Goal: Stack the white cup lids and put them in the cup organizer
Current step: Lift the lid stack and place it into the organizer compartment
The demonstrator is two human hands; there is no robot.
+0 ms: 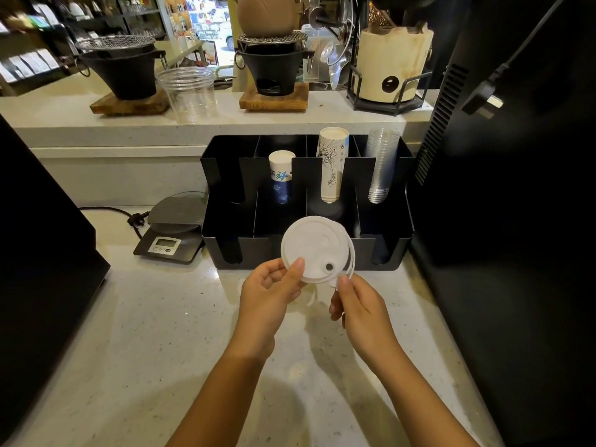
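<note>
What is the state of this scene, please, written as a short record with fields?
held item: white cup lids, a small stack, tilted toward the camera
left hand: pinches the lower left rim
right hand: holds the lower right rim
position: above the counter, in front of the black cup organizer
organizer contents: blue and white paper cups, tall illustrated paper cups, clear plastic cups
lids in organizer: none visible
nearby: digital scale to the left
</note>
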